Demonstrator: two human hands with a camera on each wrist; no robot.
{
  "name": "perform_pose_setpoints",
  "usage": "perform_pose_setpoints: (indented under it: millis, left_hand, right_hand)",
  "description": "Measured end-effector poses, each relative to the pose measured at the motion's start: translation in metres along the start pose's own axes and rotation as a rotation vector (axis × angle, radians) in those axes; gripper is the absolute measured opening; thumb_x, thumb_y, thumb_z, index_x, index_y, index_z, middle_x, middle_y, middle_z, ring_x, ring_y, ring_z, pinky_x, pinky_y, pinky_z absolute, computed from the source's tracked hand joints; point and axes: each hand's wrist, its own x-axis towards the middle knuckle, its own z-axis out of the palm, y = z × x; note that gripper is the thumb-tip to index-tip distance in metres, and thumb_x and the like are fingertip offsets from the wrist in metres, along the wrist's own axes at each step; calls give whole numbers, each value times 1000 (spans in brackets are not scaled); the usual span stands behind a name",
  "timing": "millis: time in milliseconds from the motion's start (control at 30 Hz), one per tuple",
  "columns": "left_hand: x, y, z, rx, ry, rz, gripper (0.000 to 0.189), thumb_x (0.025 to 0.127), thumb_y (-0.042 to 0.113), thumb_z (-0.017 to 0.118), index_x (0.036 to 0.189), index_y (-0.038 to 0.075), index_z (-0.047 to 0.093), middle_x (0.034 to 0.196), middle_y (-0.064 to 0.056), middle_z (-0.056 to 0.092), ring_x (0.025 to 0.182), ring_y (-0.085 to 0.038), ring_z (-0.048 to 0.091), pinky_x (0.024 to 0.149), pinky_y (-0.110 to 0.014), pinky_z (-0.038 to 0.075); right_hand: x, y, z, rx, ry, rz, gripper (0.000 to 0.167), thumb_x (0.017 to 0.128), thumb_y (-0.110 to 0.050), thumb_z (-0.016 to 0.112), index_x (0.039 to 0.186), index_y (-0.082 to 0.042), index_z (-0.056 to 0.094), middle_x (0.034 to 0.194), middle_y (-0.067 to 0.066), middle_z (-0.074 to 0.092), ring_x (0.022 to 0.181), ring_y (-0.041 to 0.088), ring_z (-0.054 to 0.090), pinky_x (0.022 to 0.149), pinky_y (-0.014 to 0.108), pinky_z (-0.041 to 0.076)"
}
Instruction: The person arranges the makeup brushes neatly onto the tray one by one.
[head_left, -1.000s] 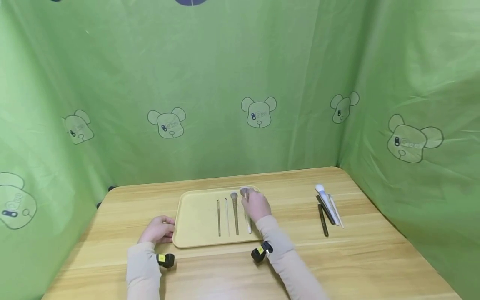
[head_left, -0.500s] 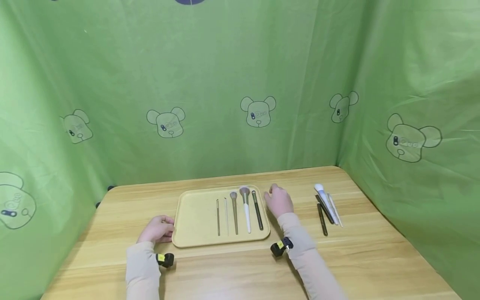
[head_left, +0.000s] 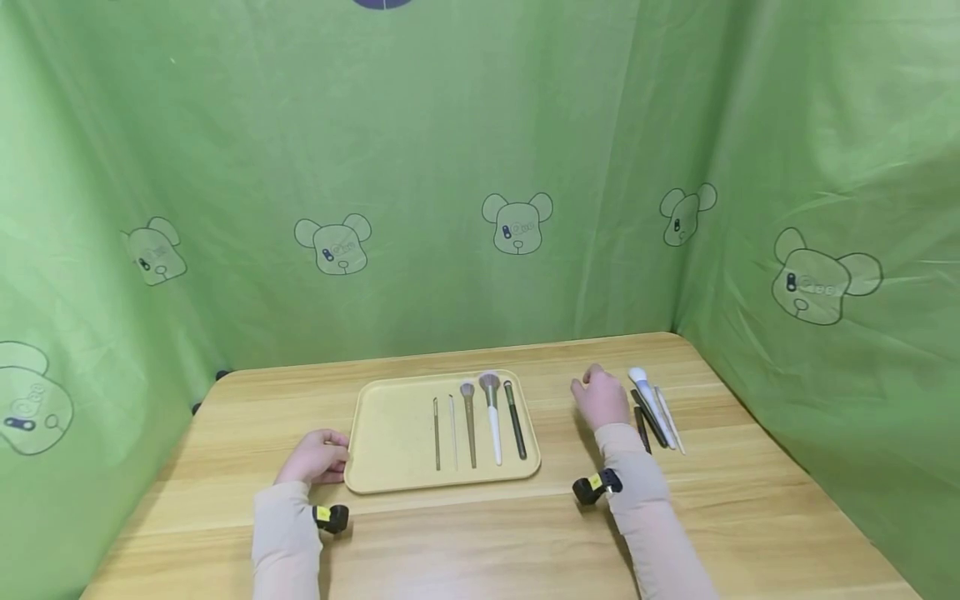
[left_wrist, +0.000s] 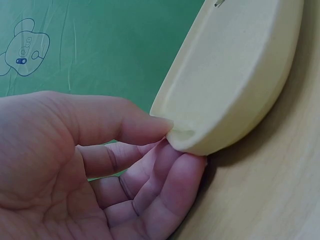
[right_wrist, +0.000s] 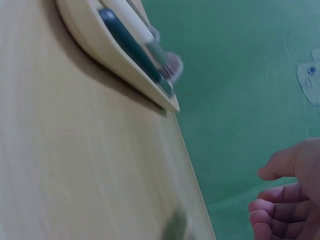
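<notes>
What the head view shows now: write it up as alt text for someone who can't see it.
A person's left hand pinches the left edge of a yellow tray bearing five makeup brushes in a row, while the empty right hand is between the tray and a loose pile of brushes. Behind the wooden table hangs a bear-print green curtain.

free tabletop (head_left: 558, 429) separates tray (head_left: 393, 433) and right hand (head_left: 603, 402); loose brushes (head_left: 651, 402) obstruct its right side.

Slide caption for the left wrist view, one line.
Left grip pinching the edge of a pale yellow tray, with wooden table and green curtain in view.
</notes>
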Motion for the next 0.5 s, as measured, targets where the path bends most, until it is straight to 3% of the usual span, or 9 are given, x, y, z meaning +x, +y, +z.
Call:
perform_pose_setpoints:
  millis: [233, 500]
  left_hand:
    - [0, 0, -1, 8, 1, 1, 28, 86, -2, 55, 112, -10, 50, 77, -6, 57, 65, -14, 57, 60, -26, 57]
    - [3, -2, -1, 13, 2, 4, 29, 86, -2, 56, 113, -10, 51, 78, -6, 57, 65, -14, 57, 61, -27, 58]
  right_hand:
    - [0, 18, -17, -4, -26, 66, 31, 92, -24, 53, 100, 6, 57, 90, 28, 65, 71, 35, 62, 65, 47, 52]
    - [-3, 43, -39, -19, -63, 111, 25, 87, -23, 58, 88, 2, 56, 83, 22, 63, 72, 34, 58, 64, 44, 48]
